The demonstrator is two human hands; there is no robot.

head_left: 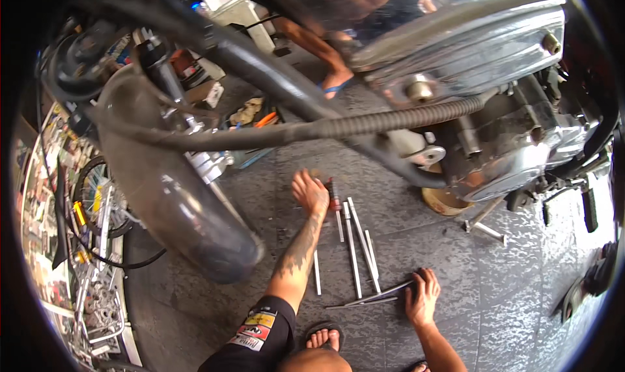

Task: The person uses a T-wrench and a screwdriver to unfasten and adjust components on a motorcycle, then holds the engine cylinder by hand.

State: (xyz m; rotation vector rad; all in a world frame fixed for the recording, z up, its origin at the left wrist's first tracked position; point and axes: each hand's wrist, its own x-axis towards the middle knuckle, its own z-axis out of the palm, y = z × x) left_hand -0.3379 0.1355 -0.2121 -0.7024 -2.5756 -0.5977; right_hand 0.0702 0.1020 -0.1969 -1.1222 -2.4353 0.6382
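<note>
Red-handled tool (335,199) lies on floor (443,248), long axis fore-aft, shaft toward wearer (316,361). I see left grip (311,193) spread just left of it; right grip (424,299), rightward, can't tell. Sleeve labels (256,331) carry lettering.

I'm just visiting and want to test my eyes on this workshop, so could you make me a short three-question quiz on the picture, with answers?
1. What is right beside the left hand? A) a broom B) a bucket C) a red-handled tool
2. True or false: the right hand is nearer the metal rods than the engine.
3. Fill in: the other person's sandal is ____ in colour.

Key: 1 C; 2 true; 3 blue.
</note>
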